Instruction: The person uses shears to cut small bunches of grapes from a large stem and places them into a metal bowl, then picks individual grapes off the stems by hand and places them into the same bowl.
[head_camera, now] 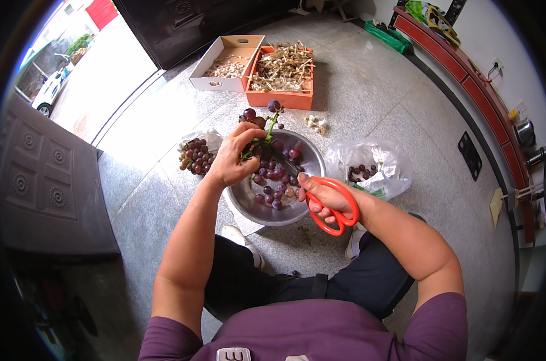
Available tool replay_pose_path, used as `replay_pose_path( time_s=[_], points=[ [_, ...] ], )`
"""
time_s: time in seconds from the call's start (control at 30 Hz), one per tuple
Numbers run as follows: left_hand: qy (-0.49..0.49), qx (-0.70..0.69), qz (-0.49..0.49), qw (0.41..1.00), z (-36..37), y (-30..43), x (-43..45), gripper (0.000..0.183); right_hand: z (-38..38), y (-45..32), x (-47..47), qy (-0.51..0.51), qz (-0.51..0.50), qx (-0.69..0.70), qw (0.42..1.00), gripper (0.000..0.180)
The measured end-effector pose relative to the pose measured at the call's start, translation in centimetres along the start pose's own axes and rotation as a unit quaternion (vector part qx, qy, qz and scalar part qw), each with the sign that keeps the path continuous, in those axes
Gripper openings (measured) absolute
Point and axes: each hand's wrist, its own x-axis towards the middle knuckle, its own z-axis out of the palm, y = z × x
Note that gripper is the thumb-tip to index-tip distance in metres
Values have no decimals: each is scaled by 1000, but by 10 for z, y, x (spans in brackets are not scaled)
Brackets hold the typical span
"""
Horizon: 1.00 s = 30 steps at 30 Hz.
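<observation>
My left hand [238, 154] grips a green grape stem [271, 124] with a few dark grapes on it, above the left rim of a metal basin [317, 158]. In my right hand [328, 198] is a pair of scissors [355, 203] with red looped handles. Their dark blades point up and left toward the stem; the tips are partly hidden by the bunch. Loose purple grapes [276, 173] lie in the basin. A fuller bunch of grapes [196, 156] rests left of the basin. To its right, a clear plastic bag [397, 176] holds several small dark grapes [362, 172] and paper.
Beyond the basin stand a white cardboard box [230, 84] with garlic cloves and an orange box [279, 100] heaped with dried garlic stalks. Garlic bulbs [317, 123] lie on the floor. A red cabinet [476, 99] lines the right wall; a doorway opens at upper left.
</observation>
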Motion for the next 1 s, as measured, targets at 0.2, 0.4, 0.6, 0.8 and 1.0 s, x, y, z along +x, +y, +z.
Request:
replay_pose_path(
  time_s=[0.2,0.4,0.6,0.8,1.0],
  points=[
    [-34,7,-27,999,12,-14,-2,41,-1,9,17,45,-26,-74,996,47],
    [-43,-9,-70,997,21,-35,-6,41,-1,18,30,106,-25,-259,960,47],
    [2,-131,-115,985,9,-31,-3,40,-19,28,39,207,-146,-442,860,54],
    [-19,-339,-156,928,-8,-37,-10,40,-15,7,1,232,-212,-498,808,59],
    [-22,-509,-163,845,-12,-41,-14,46,-13,1,-13,222,-231,-550,771,57]
  ],
)
